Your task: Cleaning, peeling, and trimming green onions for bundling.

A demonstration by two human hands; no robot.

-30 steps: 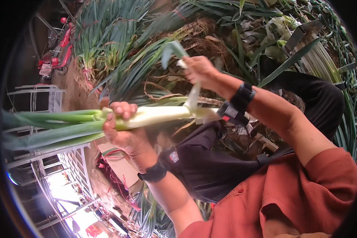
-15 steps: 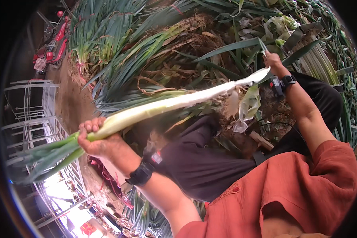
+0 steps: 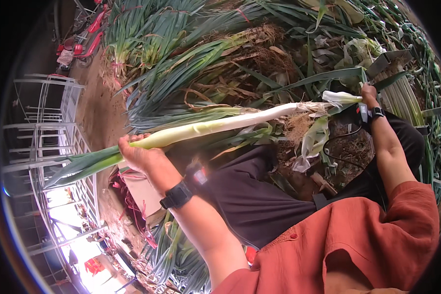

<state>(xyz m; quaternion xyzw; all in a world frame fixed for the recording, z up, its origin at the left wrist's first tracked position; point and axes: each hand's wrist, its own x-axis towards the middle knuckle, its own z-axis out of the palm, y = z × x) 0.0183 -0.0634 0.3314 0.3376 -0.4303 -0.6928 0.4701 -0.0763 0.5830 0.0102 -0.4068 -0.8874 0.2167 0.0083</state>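
Note:
A long leek (image 3: pixel 225 126) lies stretched across the view, its green leaves to the left and its white shank and root end to the right. My left hand (image 3: pixel 143 155) is closed round it where the white turns to green. At the far right my right hand (image 3: pixel 369 95) is closed on a peeled leek leaf (image 3: pixel 328 77). The white sheath end (image 3: pixel 342 97) of that leaf sits just beside the leek's roots (image 3: pixel 314 106); whether they touch I cannot tell.
Bundled leeks (image 3: pixel 147 29) and loose leeks (image 3: pixel 191 68) lie beyond my knees among dry trimmings. Trimmed white leeks (image 3: pixel 402 100) rest in a metal rack (image 3: pixel 389 61) at the right. White metal frames (image 3: pixel 54 132) and a red vehicle (image 3: pixel 85 44) stand at the left.
My right hand has moved right and slightly down, drawing the peeled leaf past the root end. My left hand and the leek have shifted right in the view.

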